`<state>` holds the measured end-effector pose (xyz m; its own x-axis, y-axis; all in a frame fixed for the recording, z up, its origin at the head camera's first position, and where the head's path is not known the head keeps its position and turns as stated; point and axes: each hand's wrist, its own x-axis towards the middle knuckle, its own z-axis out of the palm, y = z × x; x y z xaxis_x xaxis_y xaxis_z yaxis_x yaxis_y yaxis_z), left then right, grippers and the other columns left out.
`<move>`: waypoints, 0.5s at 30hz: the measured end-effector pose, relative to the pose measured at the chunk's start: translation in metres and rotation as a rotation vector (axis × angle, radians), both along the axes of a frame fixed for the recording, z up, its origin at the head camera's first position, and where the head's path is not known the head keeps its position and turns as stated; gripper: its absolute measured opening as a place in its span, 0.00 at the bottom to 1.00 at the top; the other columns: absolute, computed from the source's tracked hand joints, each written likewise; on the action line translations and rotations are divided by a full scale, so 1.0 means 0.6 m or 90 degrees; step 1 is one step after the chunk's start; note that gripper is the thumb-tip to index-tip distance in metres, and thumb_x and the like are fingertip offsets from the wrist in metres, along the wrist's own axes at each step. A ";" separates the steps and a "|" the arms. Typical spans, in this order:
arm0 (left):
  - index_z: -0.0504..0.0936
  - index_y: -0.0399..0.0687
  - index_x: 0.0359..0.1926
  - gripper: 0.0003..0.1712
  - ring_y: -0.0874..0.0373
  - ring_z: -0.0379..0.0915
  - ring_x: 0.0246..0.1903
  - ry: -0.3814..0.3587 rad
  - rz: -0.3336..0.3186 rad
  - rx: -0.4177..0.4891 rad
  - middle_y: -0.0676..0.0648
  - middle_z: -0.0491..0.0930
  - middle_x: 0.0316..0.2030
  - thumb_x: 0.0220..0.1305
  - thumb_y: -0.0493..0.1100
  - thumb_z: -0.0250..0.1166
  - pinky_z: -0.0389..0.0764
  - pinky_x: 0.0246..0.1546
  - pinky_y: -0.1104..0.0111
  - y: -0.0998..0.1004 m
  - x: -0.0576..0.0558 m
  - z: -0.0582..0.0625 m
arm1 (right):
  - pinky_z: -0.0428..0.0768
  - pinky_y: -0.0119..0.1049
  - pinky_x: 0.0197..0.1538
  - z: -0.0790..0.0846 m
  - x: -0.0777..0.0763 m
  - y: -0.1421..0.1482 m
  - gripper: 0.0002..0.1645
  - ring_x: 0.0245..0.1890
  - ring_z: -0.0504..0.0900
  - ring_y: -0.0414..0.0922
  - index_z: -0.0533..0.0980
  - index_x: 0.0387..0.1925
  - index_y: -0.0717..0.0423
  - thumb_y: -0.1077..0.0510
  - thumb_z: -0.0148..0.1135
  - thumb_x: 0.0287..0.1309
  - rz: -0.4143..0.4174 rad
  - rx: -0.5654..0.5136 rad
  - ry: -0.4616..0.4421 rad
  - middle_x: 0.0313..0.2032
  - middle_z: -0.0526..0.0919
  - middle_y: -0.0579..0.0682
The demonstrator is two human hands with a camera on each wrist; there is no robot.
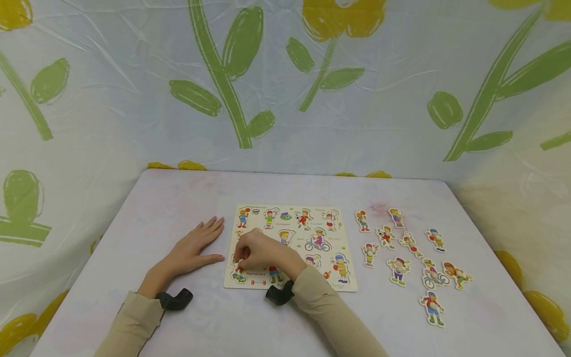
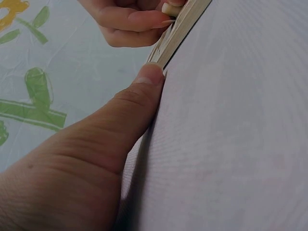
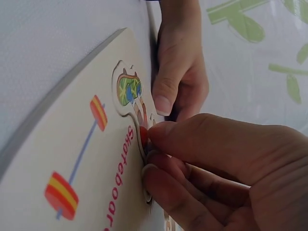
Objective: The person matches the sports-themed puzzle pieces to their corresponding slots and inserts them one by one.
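Observation:
A wooden puzzle board [image 1: 230, 283] with printed sports figures lies on the table. At its near left corner, my right hand [image 1: 265, 251] pinches the skateboarder puzzle piece [image 3: 129, 90] by its small wooden knob [image 2: 171, 9]. That piece lies within its outline beside the word "Skateboard"; whether it sits fully flush I cannot tell. My left hand [image 1: 192, 251] rests flat on the table to the left of the board, fingers spread. Its thumb [image 2: 139, 91] reaches the board's left edge. The right fingers hide part of the skateboarder.
Several loose figure pieces lie right of the board, among them a cyclist [image 1: 432, 274], a runner [image 1: 457, 275] and a blue-capped figure [image 1: 432, 308]. A flower-patterned cloth [image 1: 370, 134] hangs behind the table [image 1: 209, 322].

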<state>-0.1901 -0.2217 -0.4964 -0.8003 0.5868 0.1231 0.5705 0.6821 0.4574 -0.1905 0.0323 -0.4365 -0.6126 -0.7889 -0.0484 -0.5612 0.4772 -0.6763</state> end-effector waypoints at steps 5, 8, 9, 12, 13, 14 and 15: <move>0.58 0.41 0.75 0.52 0.48 0.41 0.76 0.003 -0.002 0.004 0.47 0.52 0.77 0.61 0.66 0.65 0.44 0.75 0.51 0.000 0.001 0.001 | 0.77 0.22 0.28 -0.005 -0.002 0.001 0.05 0.23 0.75 0.32 0.84 0.28 0.53 0.65 0.73 0.51 -0.008 -0.009 -0.016 0.24 0.79 0.37; 0.58 0.42 0.75 0.52 0.47 0.42 0.76 0.005 -0.004 0.010 0.47 0.52 0.76 0.61 0.65 0.66 0.44 0.75 0.50 0.001 0.001 0.001 | 0.78 0.23 0.28 -0.009 -0.003 0.002 0.05 0.23 0.76 0.32 0.84 0.28 0.53 0.65 0.73 0.52 -0.015 -0.017 -0.028 0.24 0.79 0.37; 0.58 0.42 0.75 0.52 0.47 0.42 0.76 0.004 -0.004 0.011 0.47 0.52 0.77 0.61 0.65 0.66 0.45 0.75 0.50 0.001 0.001 0.002 | 0.78 0.23 0.28 -0.010 -0.003 0.003 0.05 0.23 0.76 0.32 0.84 0.28 0.53 0.65 0.73 0.52 -0.015 -0.020 -0.031 0.24 0.79 0.37; 0.58 0.42 0.75 0.52 0.47 0.41 0.76 0.003 -0.004 0.013 0.47 0.52 0.77 0.61 0.65 0.65 0.45 0.75 0.49 0.001 0.001 0.002 | 0.78 0.23 0.28 -0.012 -0.003 0.003 0.06 0.23 0.76 0.32 0.84 0.27 0.53 0.66 0.72 0.52 -0.015 -0.028 -0.034 0.23 0.79 0.37; 0.58 0.42 0.75 0.52 0.47 0.41 0.76 0.002 -0.004 0.013 0.47 0.52 0.77 0.61 0.65 0.65 0.45 0.75 0.49 0.001 0.001 0.002 | 0.78 0.23 0.28 -0.012 -0.004 0.003 0.06 0.23 0.76 0.32 0.84 0.27 0.53 0.65 0.72 0.52 -0.014 -0.029 -0.034 0.23 0.79 0.37; 0.58 0.42 0.75 0.52 0.47 0.41 0.76 0.002 -0.003 0.013 0.47 0.52 0.77 0.61 0.65 0.65 0.45 0.75 0.49 0.001 0.001 0.002 | 0.78 0.23 0.28 -0.012 -0.004 0.003 0.06 0.23 0.76 0.32 0.83 0.27 0.53 0.65 0.72 0.52 -0.013 -0.029 -0.036 0.24 0.79 0.37; 0.58 0.42 0.75 0.52 0.47 0.41 0.76 0.001 -0.003 0.013 0.48 0.52 0.77 0.61 0.65 0.65 0.45 0.75 0.49 0.001 0.002 0.002 | 0.78 0.23 0.29 -0.012 -0.004 0.004 0.05 0.23 0.76 0.32 0.83 0.28 0.53 0.65 0.73 0.52 -0.011 -0.030 -0.037 0.24 0.79 0.37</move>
<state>-0.1891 -0.2209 -0.4952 -0.7968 0.5886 0.1366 0.5753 0.6698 0.4695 -0.1926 0.0344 -0.4437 -0.6235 -0.7804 -0.0476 -0.5118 0.4534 -0.7297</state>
